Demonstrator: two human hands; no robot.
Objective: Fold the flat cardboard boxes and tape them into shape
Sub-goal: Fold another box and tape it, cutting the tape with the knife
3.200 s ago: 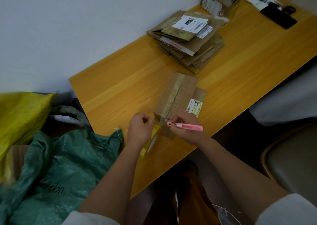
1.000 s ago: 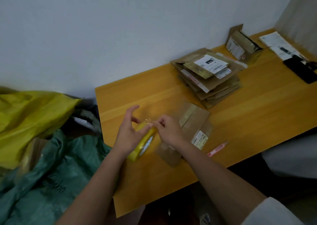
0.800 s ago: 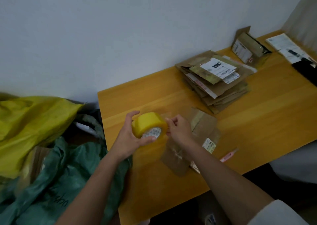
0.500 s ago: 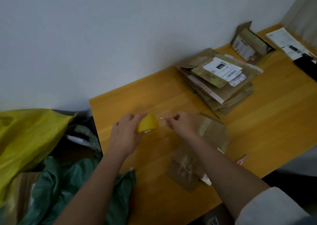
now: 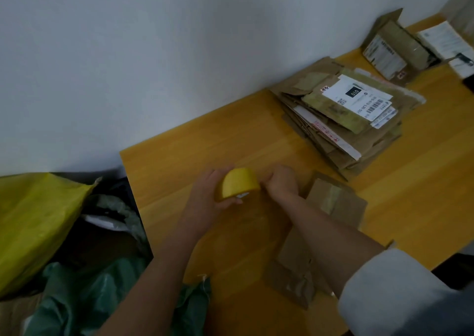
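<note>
- Cardboard box [image 5: 331,207], brown and creased with a strip of old tape, lies on the wooden worktop [image 5: 195,143] under my right forearm.
- One roll of yellow tape [image 5: 238,185], round and smooth; one stack of flattened boxes [image 5: 341,115] with white labels by the wall.
- My left hand [image 5: 205,202] grips the roll, thumb beneath.
- My right hand [image 5: 280,181], fingers curled, sits against the roll; whether it pinches the tape's end I cannot tell.
</note>
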